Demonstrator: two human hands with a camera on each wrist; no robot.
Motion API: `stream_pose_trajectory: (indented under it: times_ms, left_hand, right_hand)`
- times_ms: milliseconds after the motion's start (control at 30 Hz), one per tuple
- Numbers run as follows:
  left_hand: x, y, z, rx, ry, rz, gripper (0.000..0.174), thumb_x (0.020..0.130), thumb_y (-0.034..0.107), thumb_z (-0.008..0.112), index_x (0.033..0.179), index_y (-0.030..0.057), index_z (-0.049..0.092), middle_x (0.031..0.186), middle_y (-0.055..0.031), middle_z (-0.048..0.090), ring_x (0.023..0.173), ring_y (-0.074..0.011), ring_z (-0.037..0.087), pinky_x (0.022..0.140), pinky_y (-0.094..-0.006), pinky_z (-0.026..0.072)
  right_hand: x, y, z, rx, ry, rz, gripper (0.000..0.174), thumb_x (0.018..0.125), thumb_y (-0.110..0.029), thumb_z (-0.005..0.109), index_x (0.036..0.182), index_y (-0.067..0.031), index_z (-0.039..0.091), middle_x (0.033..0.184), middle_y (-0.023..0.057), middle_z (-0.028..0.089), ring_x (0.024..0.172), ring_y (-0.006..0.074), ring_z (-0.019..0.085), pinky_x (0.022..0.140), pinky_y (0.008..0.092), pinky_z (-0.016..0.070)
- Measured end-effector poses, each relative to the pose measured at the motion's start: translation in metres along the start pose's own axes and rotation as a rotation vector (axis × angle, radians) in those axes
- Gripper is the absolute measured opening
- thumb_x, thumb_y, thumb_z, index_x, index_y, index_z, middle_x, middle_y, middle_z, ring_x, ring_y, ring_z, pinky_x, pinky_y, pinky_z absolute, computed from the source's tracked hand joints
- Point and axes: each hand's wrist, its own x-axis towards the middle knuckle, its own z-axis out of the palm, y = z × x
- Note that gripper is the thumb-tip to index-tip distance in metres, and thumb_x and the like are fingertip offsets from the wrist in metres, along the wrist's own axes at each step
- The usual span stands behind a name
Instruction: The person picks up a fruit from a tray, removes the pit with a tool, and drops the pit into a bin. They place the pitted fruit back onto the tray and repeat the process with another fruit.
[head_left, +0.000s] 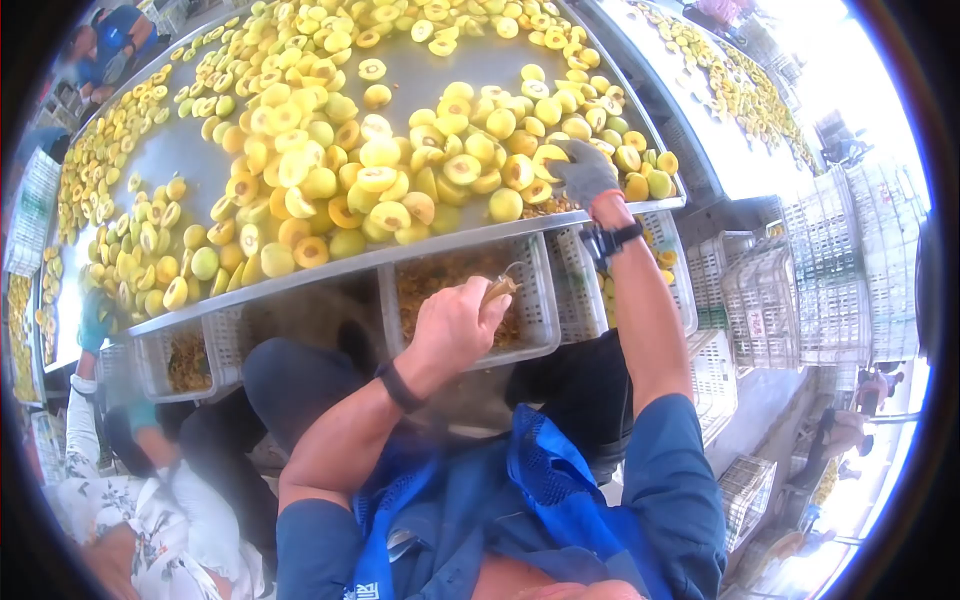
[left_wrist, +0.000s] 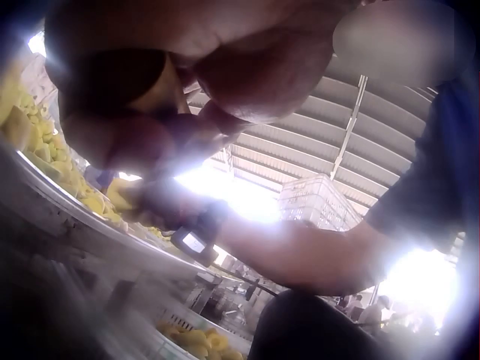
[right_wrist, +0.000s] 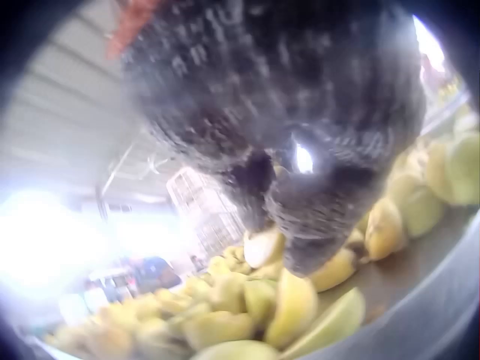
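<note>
Fruit halves (head_left: pixel 378 179) heap across the upper-frame tabletop (head_left: pixel 435 72), within your reach, your gloved right hand (head_left: pixel 587 176) pinching one (head_left: pixel 547 159) at upper right while your left hand (head_left: pixel 450 325) near centre grips a tool's handle (head_left: pixel 500 289), seemingly to leave its metal loop (head_left: pixel 519 268) free.

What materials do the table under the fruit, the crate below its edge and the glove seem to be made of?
The table: grey sheet metal, perhaps stainless steel; it looks smooth, with a dull sheen and a brighter rim.
The crate: most likely rigid moulded plastic, whitish, with regular openings in its wall.
The glove: dark knitted fabric; stitch rows show up close, but the fibre is unclear.
</note>
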Motion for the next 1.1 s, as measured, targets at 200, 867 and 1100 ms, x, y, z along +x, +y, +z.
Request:
stream_pose_trajectory:
  times_ms: [200, 867, 1100]
  left_hand:
    - [0.005, -0.002, 0.008, -0.393, -0.001, -0.164, 0.029, 0.103, 0.023, 0.063, 0.086, -0.0005, 0.06, 0.061, -0.0054, 0.056, 0.055, -0.0155, 0.052, 0.054, -0.0329, 0.0422]
    - [0.016, 0.001, 0.031, -0.314, 0.088, -0.279, 0.036, 0.107, 0.024, 0.058, 0.084, -0.0027, 0.055, 0.064, -0.0115, 0.056, 0.058, -0.0184, 0.047, 0.057, -0.0374, 0.0428]
    - [0.016, 0.007, 0.036, -0.323, 0.132, -0.265, 0.035, 0.107, 0.023, 0.058, 0.086, -0.0045, 0.056, 0.066, -0.0194, 0.054, 0.059, -0.029, 0.044, 0.06, -0.043, 0.0426]
  right_hand:
    - [-0.091, -0.011, 0.022, 0.365, -0.104, -0.113, 0.048, 0.087, -0.011, 0.071, 0.133, 0.0015, 0.065, 0.093, 0.0081, 0.072, 0.077, 0.0138, 0.068, 0.068, 0.029, 0.0544]
    - [-0.16, -0.017, 0.073, 0.017, 0.12, -0.299, 0.048, 0.094, -0.001, 0.065, 0.142, -0.0032, 0.06, 0.119, 0.0143, 0.072, 0.107, 0.0199, 0.067, 0.093, 0.0325, 0.0536]
    - [-0.159, -0.01, 0.078, 0.028, 0.195, -0.373, 0.047, 0.095, -0.002, 0.064, 0.141, -0.0031, 0.061, 0.12, 0.0169, 0.071, 0.106, 0.0256, 0.068, 0.091, 0.0351, 0.0545]
